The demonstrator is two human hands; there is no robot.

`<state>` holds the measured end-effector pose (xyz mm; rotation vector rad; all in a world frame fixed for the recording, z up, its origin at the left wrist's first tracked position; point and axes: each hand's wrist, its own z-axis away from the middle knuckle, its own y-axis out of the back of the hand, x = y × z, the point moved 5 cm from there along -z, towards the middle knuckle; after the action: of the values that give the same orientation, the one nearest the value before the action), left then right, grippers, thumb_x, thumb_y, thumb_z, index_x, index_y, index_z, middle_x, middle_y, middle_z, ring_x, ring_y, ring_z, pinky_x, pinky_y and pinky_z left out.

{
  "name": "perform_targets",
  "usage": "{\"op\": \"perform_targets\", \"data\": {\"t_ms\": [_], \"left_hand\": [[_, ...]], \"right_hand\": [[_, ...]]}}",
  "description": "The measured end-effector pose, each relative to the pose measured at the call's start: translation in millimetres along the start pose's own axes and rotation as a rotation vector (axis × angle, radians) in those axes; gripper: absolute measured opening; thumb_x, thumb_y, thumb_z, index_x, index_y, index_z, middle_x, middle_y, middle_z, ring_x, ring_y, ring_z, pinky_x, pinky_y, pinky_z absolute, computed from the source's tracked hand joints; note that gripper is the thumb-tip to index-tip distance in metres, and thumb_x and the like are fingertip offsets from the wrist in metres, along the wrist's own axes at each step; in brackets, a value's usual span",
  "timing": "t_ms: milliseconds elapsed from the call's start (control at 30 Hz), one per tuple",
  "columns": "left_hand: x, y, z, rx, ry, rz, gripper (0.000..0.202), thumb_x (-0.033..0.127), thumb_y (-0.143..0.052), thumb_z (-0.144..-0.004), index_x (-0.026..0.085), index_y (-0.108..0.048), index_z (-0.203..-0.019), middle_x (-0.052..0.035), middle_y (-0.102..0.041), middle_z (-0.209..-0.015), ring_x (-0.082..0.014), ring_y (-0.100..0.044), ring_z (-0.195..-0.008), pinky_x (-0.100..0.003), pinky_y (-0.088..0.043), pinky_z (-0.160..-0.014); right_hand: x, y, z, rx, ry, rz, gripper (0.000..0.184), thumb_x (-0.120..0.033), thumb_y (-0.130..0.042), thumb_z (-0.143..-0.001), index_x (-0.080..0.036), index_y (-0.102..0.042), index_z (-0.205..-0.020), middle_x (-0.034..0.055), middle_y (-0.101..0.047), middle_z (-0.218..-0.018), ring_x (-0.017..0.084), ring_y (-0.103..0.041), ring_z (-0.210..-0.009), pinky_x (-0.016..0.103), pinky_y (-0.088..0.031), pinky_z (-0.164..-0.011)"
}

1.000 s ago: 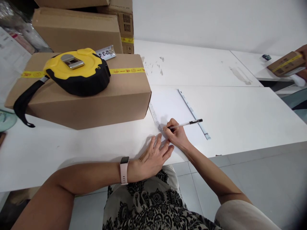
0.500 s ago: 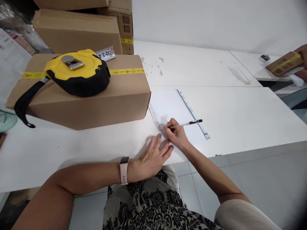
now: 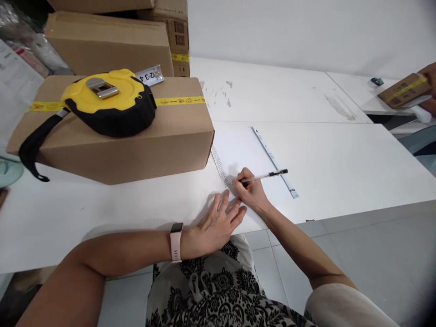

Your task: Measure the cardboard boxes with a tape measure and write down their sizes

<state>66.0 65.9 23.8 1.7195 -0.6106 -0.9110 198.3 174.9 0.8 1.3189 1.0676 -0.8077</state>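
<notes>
My right hand (image 3: pixel 249 188) grips a pen (image 3: pixel 260 177) with a clear barrel and a black cap end. The pen's tip touches a white sheet of paper (image 3: pixel 241 145) close to its left edge, where small rows of writing run in a strip. My left hand (image 3: pixel 218 222) lies flat with fingers spread over the near corner of the sheet, just beside the right hand. A pale ruler-like strip (image 3: pixel 275 162) with dark markings lies slantwise along the paper's right side.
Left of the paper stands a taped cardboard box (image 3: pixel 136 159), with a yellow and black tape measure (image 3: pixel 111 104) on top. More cartons (image 3: pixel 109 41) are stacked behind. At far right another person's hand (image 3: pixel 429 75) holds a small box (image 3: pixel 403 91). The white table (image 3: pixel 340 159) ends at its near edge.
Both my hands, the pen and the paper stay almost in place. At far right, the other person's hands have shifted slightly around the small box.
</notes>
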Motion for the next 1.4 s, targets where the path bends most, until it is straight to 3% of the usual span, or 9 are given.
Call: {"op": "perform_targets", "data": {"t_ms": [600,733,833,967,1067,1133,1200,1300,1400], "left_hand": [[0.2,0.1,1.1,0.021,0.003,-0.023,0.061,0.037,-0.041,-0.103,0.012,-0.043,-0.158,-0.015,-0.048,-0.16,-0.0428,-0.045,-0.142,-0.058,-0.028,-0.117],[1.3,-1.9,1.3,0.018,0.013,0.003,0.065,0.04,-0.045,-0.102,0.011,-0.04,-0.159,-0.0169,-0.045,-0.162,-0.0447,-0.043,-0.144,-0.06,-0.026,-0.118],[2.5,-6.5,0.8,-0.024,0.002,0.036,0.067,0.044,-0.048,-0.101,0.012,-0.039,-0.16,-0.0168,-0.043,-0.163,-0.0467,-0.039,-0.145,-0.061,-0.025,-0.118],[2.6,-14.7,-2.7,-0.022,0.02,0.152,0.076,0.059,-0.051,-0.097,0.011,-0.042,-0.156,-0.0195,-0.043,-0.162,-0.0467,-0.037,-0.146,-0.06,-0.027,-0.116],[-5.2,-4.1,-6.2,0.211,0.047,0.28,0.065,0.062,-0.046,-0.098,0.011,-0.061,-0.135,-0.0203,-0.061,-0.142,-0.0367,-0.053,-0.13,-0.051,-0.037,-0.105],[-18.1,15.9,-4.4,0.459,0.053,0.288,0.04,0.05,-0.051,-0.098,0.016,-0.068,-0.111,-0.0154,-0.071,-0.122,-0.0291,-0.06,-0.114,-0.045,-0.041,-0.096],[-39.3,42.1,1.2,0.677,0.099,0.241,0.02,0.038,-0.062,-0.093,0.02,-0.066,-0.1,-0.0107,-0.073,-0.109,-0.0256,-0.062,-0.106,-0.041,-0.042,-0.092],[-86.5,86.5,17.5,0.933,0.336,0.109,0.025,0.024,-0.073,-0.084,0.021,-0.063,-0.107,-0.01,-0.07,-0.111,-0.0255,-0.062,-0.108,-0.041,-0.045,-0.097],[-138.8,121.9,40.0,1.054,0.64,-0.047,0.036,0.025,-0.074,-0.084,0.024,-0.061,-0.118,-0.0115,-0.064,-0.128,-0.0298,-0.058,-0.122,-0.048,-0.039,-0.11]], "right_hand": [[-4.0,0.2,-1.1,0.007,-0.002,0.006,0.023,-0.027,-0.064,-0.08,-0.024,-0.044,-0.069,-0.0066,-0.041,-0.057,0.011,-0.035,-0.052,0.026,-0.03,-0.049],[-2.8,5.8,-0.4,0.089,0.007,0.004,0.025,-0.029,-0.065,-0.084,-0.025,-0.044,-0.07,-0.0065,-0.041,-0.058,0.011,-0.036,-0.053,0.027,-0.031,-0.05],[-3.7,10.8,-1.9,0.18,0.058,0.018,0.02,-0.035,-0.062,-0.092,-0.025,-0.051,-0.08,-0.0039,-0.051,-0.066,0.013,-0.044,-0.057,0.028,-0.037,-0.055],[-4.9,11.1,-9.3,0.176,0.132,0.138,0.017,-0.037,-0.049,-0.102,-0.026,-0.06,-0.109,0.0033,-0.071,-0.092,0.018,-0.064,-0.075,0.033,-0.05,-0.071],[-6.2,13.3,-12.5,0.17,0.257,0.343,0.024,-0.024,-0.047,-0.1,-0.026,-0.065,-0.116,0.0064,-0.075,-0.108,0.025,-0.068,-0.1,0.039,-0.052,-0.086],[-1.9,11.8,-13.9,0.119,0.311,0.516,0.04,-0.011,-0.047,-0.093,-0.026,-0.066,-0.125,0.0076,-0.075,-0.118,0.029,-0.065,-0.112,0.042,-0.052,-0.091],[5.2,10.0,-15.3,0.105,0.338,0.665,0.054,-0.001,-0.042,-0.088,-0.024,-0.066,-0.13,0.008,-0.073,-0.131,0.03,-0.061,-0.125,0.044,-0.05,-0.094],[12.9,4.0,-16.8,0.085,0.38,0.83,0.06,0.003,-0.038,-0.089,-0.022,-0.064,-0.137,0.0079,-0.07,-0.14,0.031,-0.058,-0.132,0.045,-0.05,-0.096],[14.4,-0.5,-16.9,0.075,0.392,0.92,0.063,0.003,-0.039,-0.089,-0.022,-0.063,-0.141,0.0076,-0.067,-0.144,0.029,-0.059,-0.133,0.044,-0.051,-0.098]]}}
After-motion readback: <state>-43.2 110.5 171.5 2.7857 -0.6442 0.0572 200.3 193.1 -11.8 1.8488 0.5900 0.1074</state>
